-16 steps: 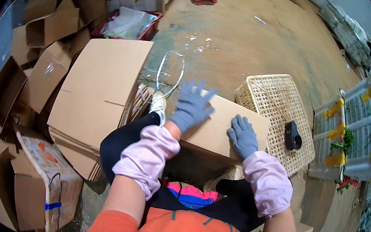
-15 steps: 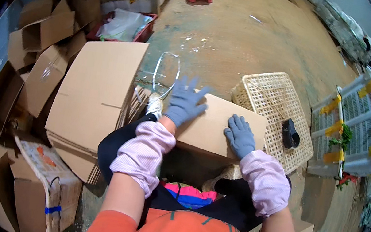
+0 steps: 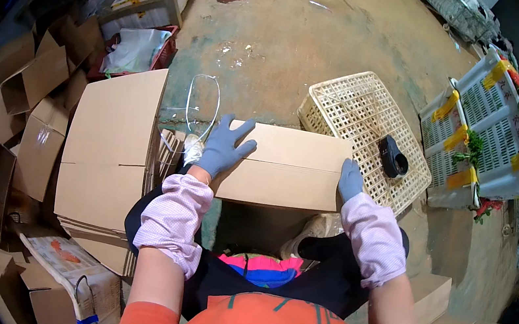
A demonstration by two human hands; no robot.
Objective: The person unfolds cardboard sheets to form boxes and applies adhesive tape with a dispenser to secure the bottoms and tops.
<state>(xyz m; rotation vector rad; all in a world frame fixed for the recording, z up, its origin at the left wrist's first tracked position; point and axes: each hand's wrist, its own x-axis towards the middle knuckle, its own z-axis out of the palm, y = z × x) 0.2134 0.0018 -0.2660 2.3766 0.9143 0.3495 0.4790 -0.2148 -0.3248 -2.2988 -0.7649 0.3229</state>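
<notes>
A closed brown cardboard box (image 3: 283, 182) lies crosswise in front of me, with its seam running left to right along the top. My left hand (image 3: 224, 150), in a grey glove, grips the box's left end, with the thumb and a finger spread over the top. At the opposite end, my right hand (image 3: 351, 180), also gloved in grey, presses its fingers against the side and edge. Between them the two hands hold the box. The undersides of both hands are hidden. To the left, beside my leg, stands a stack of flattened cardboard boxes (image 3: 111, 134).
Beyond the box's right end sits an upturned cream plastic basket (image 3: 353, 109) with a black tape dispenser (image 3: 393, 157) on it. White crates (image 3: 496, 129) stand farther right. Opened cartons (image 3: 40, 144) crowd the left. A loop of white strap (image 3: 189, 106) lies on the floor.
The box has turned to lie straighter across in front of me. My left hand has shifted to its left end, and my right hand from its top to its right end. The view has shifted too.
</notes>
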